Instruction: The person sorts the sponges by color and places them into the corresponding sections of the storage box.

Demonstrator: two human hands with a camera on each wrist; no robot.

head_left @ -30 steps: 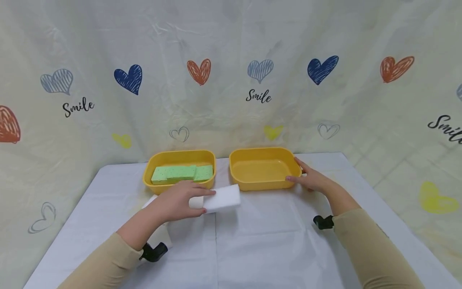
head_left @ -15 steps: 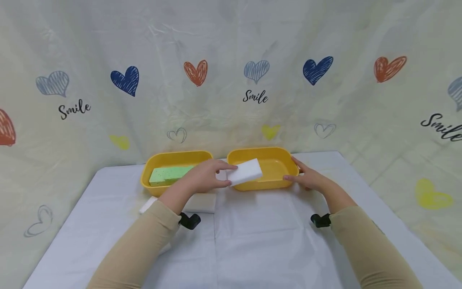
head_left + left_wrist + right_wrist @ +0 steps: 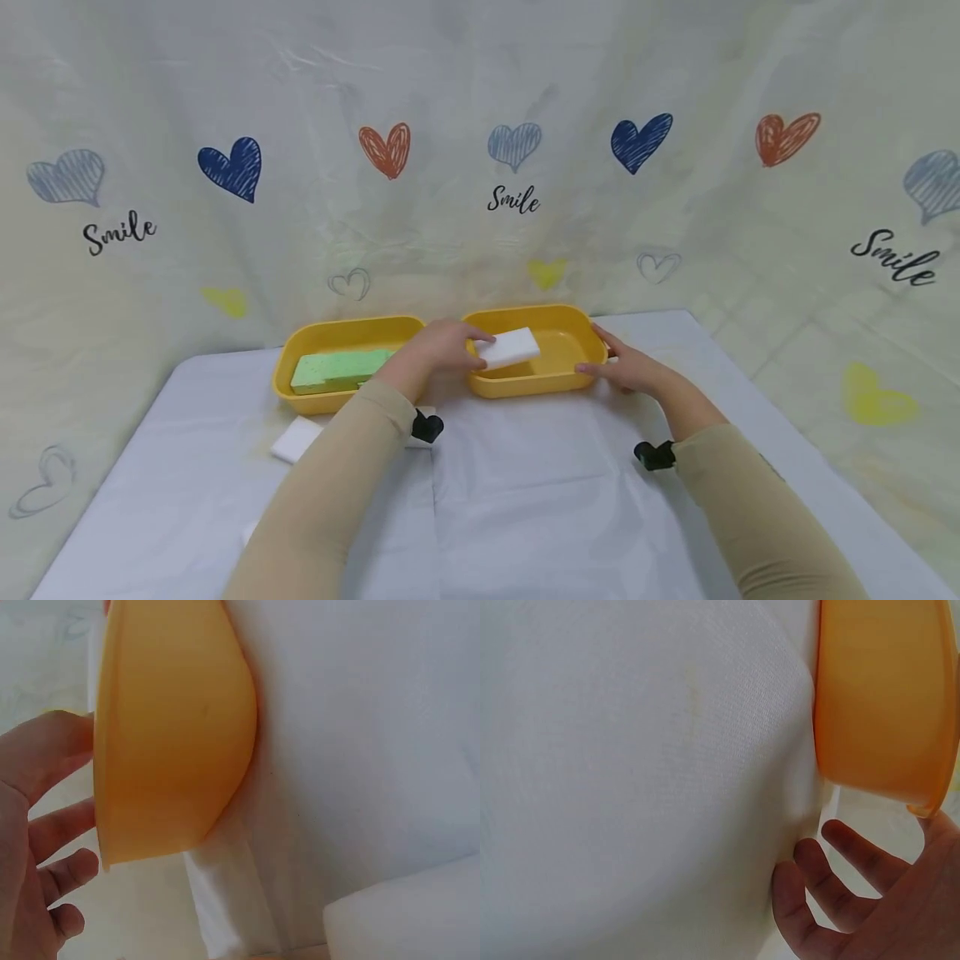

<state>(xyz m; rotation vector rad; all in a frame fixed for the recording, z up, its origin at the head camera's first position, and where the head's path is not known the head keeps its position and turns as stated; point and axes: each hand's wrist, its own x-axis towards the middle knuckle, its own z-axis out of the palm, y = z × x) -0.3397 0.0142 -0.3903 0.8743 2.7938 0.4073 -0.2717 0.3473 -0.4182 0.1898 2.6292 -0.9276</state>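
My left hand [image 3: 447, 346] reaches over the left end of the right yellow tray [image 3: 540, 387]. Between thumb and fingers it pinches a white sponge [image 3: 513, 347], which lies inside the tray outline, low and slightly tilted. In the left wrist view the fingers pass behind the wall of the yellow tray [image 3: 176, 727], hiding the sponge. My right hand [image 3: 636, 368] holds the same tray's right end, thumb at the front rim and a finger at the far corner. Its other fingers [image 3: 829, 892] spread below the tray in the right wrist view.
A left yellow tray [image 3: 318, 405] holds green speckled sponges [image 3: 337, 371], partly covered by my left arm. On the white-covered table [image 3: 525, 500] lie more white sponges [image 3: 295, 437], some mostly behind the left sleeve. A wall sheet [image 3: 450, 233] with printed hearts stands behind.
My left hand has carried the white sponge from in front of the trays rightward, up and down into the right tray. The right hand keeps its place on the tray; the view shifts slightly.
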